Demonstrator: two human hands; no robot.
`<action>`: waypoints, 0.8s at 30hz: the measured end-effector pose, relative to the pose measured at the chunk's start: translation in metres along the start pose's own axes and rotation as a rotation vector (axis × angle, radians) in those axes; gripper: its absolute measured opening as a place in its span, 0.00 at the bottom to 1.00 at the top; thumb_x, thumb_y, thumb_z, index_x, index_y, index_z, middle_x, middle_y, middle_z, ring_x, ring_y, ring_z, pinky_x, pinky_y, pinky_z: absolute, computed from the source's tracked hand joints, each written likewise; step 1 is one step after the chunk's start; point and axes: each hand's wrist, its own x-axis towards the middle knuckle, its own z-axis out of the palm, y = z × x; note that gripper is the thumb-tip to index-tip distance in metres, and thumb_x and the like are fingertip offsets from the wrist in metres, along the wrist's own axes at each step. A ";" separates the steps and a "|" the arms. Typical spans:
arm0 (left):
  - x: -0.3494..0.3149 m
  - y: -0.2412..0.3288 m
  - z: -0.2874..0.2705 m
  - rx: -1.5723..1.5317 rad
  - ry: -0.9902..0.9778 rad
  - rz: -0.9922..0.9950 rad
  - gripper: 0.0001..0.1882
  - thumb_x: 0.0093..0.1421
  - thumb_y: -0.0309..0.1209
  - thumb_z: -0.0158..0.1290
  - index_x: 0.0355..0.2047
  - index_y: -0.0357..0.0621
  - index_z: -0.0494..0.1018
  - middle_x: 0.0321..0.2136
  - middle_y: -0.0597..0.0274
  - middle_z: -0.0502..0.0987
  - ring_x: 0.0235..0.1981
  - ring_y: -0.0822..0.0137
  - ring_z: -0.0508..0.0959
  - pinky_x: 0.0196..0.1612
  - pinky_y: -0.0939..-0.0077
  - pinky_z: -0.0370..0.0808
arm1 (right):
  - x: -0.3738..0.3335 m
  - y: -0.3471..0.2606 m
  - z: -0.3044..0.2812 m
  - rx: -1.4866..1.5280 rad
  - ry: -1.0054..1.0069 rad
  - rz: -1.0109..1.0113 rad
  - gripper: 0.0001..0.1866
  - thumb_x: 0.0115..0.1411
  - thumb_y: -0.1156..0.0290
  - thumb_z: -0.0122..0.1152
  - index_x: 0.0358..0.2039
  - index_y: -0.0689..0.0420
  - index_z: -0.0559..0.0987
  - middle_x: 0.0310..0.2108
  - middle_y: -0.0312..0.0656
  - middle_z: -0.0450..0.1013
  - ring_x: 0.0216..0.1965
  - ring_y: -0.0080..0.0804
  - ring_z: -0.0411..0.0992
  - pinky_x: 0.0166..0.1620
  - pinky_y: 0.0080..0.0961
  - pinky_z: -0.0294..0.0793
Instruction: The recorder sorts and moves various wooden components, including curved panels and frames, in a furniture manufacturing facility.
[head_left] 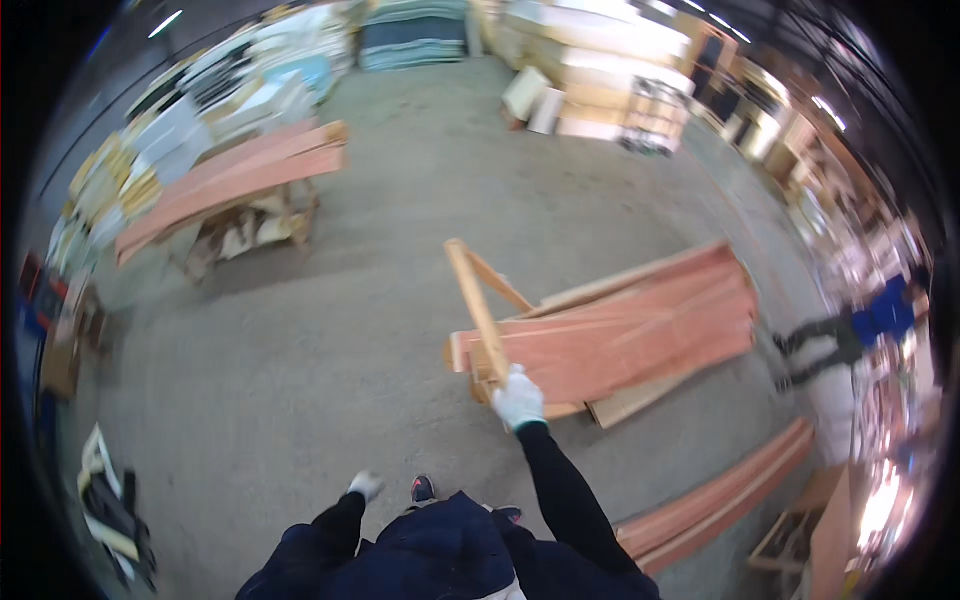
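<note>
One wooden frame (pixel 475 310) is in our white-gloved right hand (pixel 519 400). Its fingers wrap around the near end of a bar, and the frame sticks out ahead of them. Long pink boards (pixel 640 325) lie in a pile just to the right of those fingers. Our left hand (pixel 367 486), gloved too, hangs low, to the left of the right fingers. It is blurry, so we cannot tell if its fingers are spread or pressed together. Far ahead of the left fingers, we see more boards (pixel 235 180) on a stand. A person in blue (pixel 880 318) is far off to the right of our right fingers.
</note>
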 end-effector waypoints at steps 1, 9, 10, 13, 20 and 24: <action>-0.028 -0.111 0.001 0.563 -0.064 0.178 0.18 0.59 0.43 0.50 0.37 0.44 0.83 0.42 0.47 0.83 0.45 0.43 0.81 0.50 0.52 0.77 | 0.010 -0.032 0.002 0.082 0.013 -0.027 0.17 0.53 0.67 0.62 0.39 0.61 0.69 0.29 0.56 0.78 0.33 0.58 0.79 0.38 0.49 0.80; -0.150 -0.241 0.121 0.333 -0.379 -0.145 0.18 0.61 0.40 0.48 0.44 0.49 0.83 0.47 0.49 0.81 0.51 0.51 0.81 0.50 0.53 0.78 | 0.011 -0.039 0.020 -0.026 0.139 -0.011 0.26 0.54 0.61 0.68 0.48 0.62 0.71 0.38 0.56 0.77 0.44 0.56 0.77 0.47 0.47 0.77; -0.158 -0.255 0.117 0.366 -0.382 -0.172 0.18 0.61 0.40 0.48 0.44 0.49 0.83 0.47 0.49 0.81 0.51 0.51 0.81 0.50 0.53 0.78 | 0.009 -0.050 0.026 0.020 0.269 -0.096 0.28 0.54 0.61 0.69 0.51 0.61 0.72 0.42 0.55 0.77 0.47 0.55 0.76 0.50 0.46 0.76; -0.070 -0.235 0.038 -0.105 0.266 -0.431 0.17 0.57 0.41 0.51 0.37 0.45 0.83 0.39 0.43 0.82 0.45 0.43 0.81 0.48 0.53 0.77 | 0.015 -0.056 0.033 0.113 0.424 -0.220 0.22 0.58 0.65 0.66 0.52 0.58 0.76 0.43 0.51 0.76 0.49 0.53 0.74 0.51 0.43 0.75; -0.017 0.083 -0.284 -0.595 0.672 0.664 0.10 0.61 0.32 0.61 0.33 0.35 0.80 0.31 0.56 0.81 0.34 0.69 0.77 0.41 0.71 0.74 | -0.057 -0.051 -0.082 0.315 0.617 -0.127 0.06 0.62 0.74 0.61 0.39 0.57 0.82 0.34 0.45 0.79 0.37 0.45 0.78 0.43 0.34 0.78; -0.148 0.212 -0.403 -0.458 0.857 1.067 0.06 0.59 0.21 0.59 0.37 0.37 0.80 0.33 0.65 0.77 0.35 0.72 0.75 0.41 0.78 0.73 | -0.134 -0.078 -0.199 0.193 0.808 -0.144 0.06 0.59 0.74 0.67 0.38 0.56 0.82 0.31 0.43 0.78 0.29 0.35 0.76 0.35 0.28 0.76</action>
